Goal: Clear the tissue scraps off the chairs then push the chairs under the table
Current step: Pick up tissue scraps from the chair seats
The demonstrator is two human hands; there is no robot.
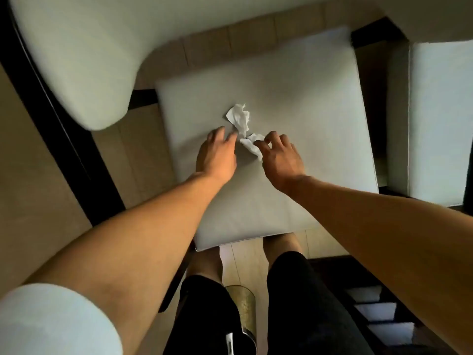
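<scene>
The tissue ran from 12 to 5 o'clock on the seat, between both hands. The right hand pinched its near end; the left hand, fingers loosely spread, touched its middle.

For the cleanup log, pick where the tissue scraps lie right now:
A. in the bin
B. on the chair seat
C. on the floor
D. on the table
B: both tissue scraps lie on the chair seat, between the left hand and right hand.
</scene>
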